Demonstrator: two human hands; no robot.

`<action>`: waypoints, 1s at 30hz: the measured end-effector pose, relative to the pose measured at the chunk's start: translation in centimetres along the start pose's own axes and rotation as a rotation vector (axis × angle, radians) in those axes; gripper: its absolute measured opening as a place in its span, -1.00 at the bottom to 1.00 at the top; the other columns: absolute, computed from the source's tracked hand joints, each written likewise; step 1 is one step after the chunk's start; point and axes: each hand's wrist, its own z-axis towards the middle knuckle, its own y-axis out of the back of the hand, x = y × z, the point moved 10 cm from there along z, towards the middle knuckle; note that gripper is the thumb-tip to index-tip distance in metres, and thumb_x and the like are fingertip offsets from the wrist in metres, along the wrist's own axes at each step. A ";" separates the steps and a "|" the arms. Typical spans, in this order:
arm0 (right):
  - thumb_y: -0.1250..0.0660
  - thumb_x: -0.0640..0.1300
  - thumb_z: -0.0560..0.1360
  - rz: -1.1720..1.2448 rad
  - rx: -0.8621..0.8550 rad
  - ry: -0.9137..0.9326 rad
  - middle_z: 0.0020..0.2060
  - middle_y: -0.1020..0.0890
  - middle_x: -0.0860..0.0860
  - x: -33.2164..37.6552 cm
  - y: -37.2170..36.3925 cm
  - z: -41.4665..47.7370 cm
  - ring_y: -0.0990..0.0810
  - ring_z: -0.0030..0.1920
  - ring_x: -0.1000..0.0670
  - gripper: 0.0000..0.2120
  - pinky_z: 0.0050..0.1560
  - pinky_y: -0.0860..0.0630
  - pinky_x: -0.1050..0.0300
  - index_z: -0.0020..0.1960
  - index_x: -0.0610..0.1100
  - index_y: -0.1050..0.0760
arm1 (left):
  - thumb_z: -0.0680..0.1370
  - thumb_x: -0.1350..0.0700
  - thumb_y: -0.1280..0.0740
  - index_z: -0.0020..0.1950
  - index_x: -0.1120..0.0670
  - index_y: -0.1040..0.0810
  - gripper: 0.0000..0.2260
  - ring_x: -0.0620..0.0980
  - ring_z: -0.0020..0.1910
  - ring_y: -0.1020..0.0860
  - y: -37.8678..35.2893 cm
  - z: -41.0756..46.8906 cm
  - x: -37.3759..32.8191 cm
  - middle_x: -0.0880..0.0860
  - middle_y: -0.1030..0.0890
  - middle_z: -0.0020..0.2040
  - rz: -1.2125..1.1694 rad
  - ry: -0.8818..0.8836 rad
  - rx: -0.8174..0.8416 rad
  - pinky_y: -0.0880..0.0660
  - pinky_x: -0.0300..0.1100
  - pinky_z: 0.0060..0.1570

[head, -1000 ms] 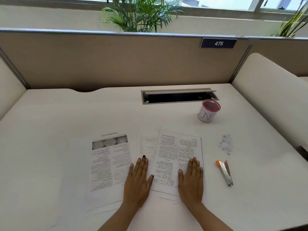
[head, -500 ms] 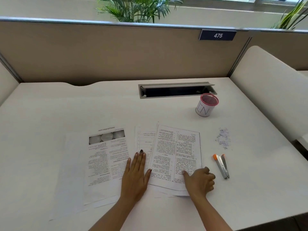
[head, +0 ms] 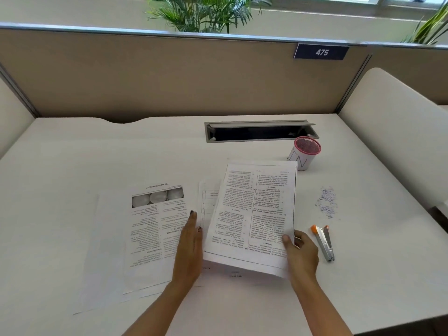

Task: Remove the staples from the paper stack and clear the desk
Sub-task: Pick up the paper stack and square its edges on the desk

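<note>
A printed two-column sheet (head: pixel 254 214) is tilted up off the white desk, pinched at its lower right corner by my right hand (head: pixel 300 253). Under it lie more loose sheets (head: pixel 208 202). My left hand (head: pixel 190 243) rests flat, fingers together, on the edge of the left pile of printed pages (head: pixel 155 229), which shows a picture strip at its far end. A small heap of pulled staples (head: pixel 327 202) lies to the right. A silver stapler remover with orange tip (head: pixel 323 242) lies just right of my right hand.
A white cup with a pink rim (head: pixel 304 154) stands behind the lifted sheet, near an open cable slot (head: pixel 261 132) in the desk. A beige partition (head: pixel 169 76) closes the back; a padded side panel (head: pixel 392 132) stands on the right.
My right hand went from lying flat on the right sheet to curling at its corner and lifting it off the desk. My left hand stayed pressed on the left pile.
</note>
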 end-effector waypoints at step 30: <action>-0.45 0.06 0.41 -0.945 0.149 0.062 0.11 -0.47 -0.21 0.7 -6.4 -2.1 -0.56 0.05 -0.17 -0.37 -0.05 -0.52 0.08 0.19 -0.31 -0.23 | 0.54 0.30 -0.31 0.16 0.08 -0.53 -0.77 0.02 -0.04 -0.66 6.5 -1.3 4.9 0.06 -0.66 0.07 -0.646 0.409 -0.050 -0.64 -0.15 -0.17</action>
